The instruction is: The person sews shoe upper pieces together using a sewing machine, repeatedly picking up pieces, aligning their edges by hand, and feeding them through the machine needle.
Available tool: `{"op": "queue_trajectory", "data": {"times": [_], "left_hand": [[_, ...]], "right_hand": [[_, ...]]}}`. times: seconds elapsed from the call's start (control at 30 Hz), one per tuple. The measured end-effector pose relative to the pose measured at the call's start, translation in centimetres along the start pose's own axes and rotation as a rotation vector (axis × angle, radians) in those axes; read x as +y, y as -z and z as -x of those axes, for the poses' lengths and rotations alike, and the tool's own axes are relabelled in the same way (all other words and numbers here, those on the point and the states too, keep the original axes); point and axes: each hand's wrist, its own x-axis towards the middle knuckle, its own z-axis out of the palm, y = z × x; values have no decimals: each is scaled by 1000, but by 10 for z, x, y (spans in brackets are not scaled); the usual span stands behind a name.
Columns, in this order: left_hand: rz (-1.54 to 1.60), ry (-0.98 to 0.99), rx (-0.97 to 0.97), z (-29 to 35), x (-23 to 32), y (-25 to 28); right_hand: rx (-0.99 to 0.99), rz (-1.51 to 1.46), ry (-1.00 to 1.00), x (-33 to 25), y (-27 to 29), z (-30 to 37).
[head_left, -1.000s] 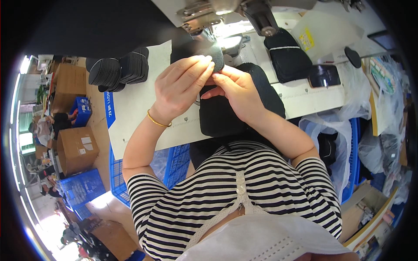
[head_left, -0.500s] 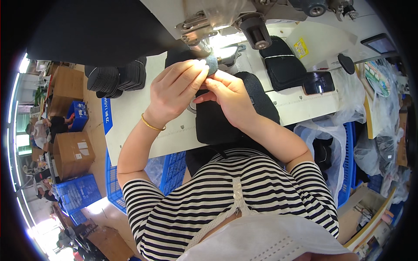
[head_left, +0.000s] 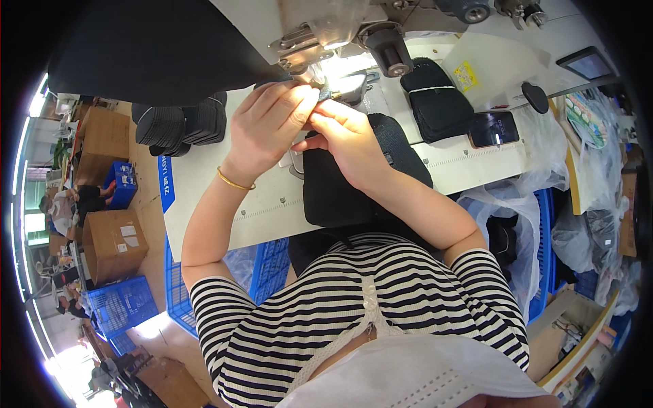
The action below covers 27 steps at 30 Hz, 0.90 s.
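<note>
both hands (head_left: 269,126) (head_left: 350,146) fingertip to fingertip at a small dark piece (head_left: 324,93)

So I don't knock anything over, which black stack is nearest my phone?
The pale-banded stack, just left of the phone; the pile below the right hand and the far-left stacks lie farther away.

A small, dark grey fabric piece (head_left: 325,92) is pinched by the left fingers (head_left: 298,103) and the right fingers (head_left: 337,115). Only a narrow strip of it shows, standing out past the left fingertips and just above the right ones; the rest is covered, so its full outline cannot be told. It sits near the lit underside of the sewing machine head (head_left: 299,39); whether they touch is unclear.
</note>
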Motion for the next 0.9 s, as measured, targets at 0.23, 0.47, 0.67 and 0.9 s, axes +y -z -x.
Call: {"op": "queue_trajectory", "data": {"times": [0.23, 0.47, 0.67, 0.9], "left_hand": [[-38, -11, 17, -2, -3, -4], [-126, 23, -10, -8, 5, -6], [-102, 47, -41, -10, 10, -3], [-123, 96, -79, -20, 24, 0]], "right_hand": [[-21, -5, 5, 4, 2, -4], [10, 50, 4, -1, 1, 1], [31, 38, 8, -3, -3, 5], [8, 120, -18, -5, 6, 9]]}}
